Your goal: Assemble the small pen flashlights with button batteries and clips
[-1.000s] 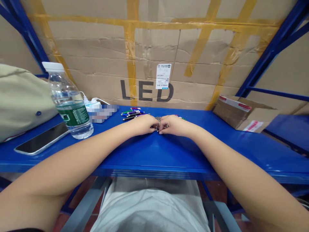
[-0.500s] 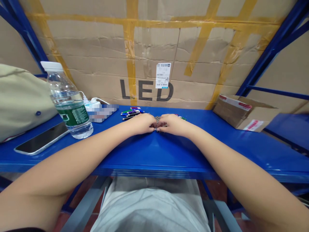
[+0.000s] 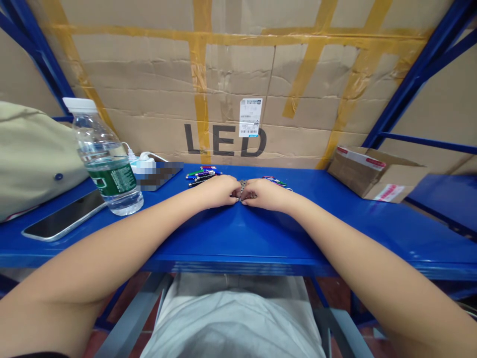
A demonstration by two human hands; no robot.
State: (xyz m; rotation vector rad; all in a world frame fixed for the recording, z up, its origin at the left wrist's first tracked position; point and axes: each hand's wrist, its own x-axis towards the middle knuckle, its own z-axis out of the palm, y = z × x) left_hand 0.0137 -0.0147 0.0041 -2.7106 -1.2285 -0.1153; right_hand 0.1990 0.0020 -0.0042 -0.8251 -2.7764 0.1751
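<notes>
At centre, see fingers of left hand (image 3: 223, 191) and right hand (image 3: 266, 193) curled inward, tips nearly meeting, at or just above the worktop (image 3: 238, 233). Cannot tell whether clamped or merely touching, with contact mostly hidden behind knuckles. Place the metal strip (image 3: 243, 185), linked in look, in the narrow gap between both hands, beyond the thumb tips and seemingly running partly under the right fingers. Read its visible long axis as roughly front to back, crosswise to the line from hand to hand. Judge neither hand clearly nearer; perhaps right by a little, from the overlap. Past left knuckles, note a pile of pens (image 3: 203, 174); past right knuckles, a second bunch of pens (image 3: 274, 180). Well apart at left, log standing bottle (image 3: 112, 181) just beside flat phone (image 3: 67, 216); at right, open box (image 3: 363, 171).
</notes>
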